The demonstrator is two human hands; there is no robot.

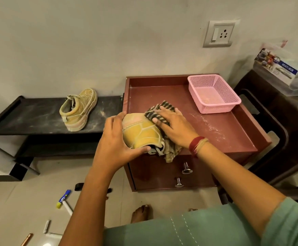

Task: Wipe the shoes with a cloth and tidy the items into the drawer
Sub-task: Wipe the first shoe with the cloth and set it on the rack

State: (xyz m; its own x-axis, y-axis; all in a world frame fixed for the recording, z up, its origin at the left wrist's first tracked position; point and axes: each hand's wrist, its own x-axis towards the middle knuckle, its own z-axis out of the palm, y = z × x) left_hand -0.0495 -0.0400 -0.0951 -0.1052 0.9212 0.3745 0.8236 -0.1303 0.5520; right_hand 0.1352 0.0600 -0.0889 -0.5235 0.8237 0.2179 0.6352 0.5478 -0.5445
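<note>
A tan shoe (141, 132) lies at the front left of the dusty red cabinet top (224, 128). My left hand (116, 137) grips it, fingers over its left side and thumb at its opening. My right hand (173, 126) presses a striped cloth (162, 108) flat against the shoe's right side; more of the cloth hangs below my wrist over the cabinet's front edge. The second tan shoe (78, 109) stands dusty on the low black bench (29, 118) to the left.
An empty pink basket (213, 94) sits at the cabinet's back right. Two drawer knobs (186, 169) show on the cabinet front. Pens, a glue stick (63, 198) and small items lie on the floor. A dark stool with a box (283, 71) stands at right.
</note>
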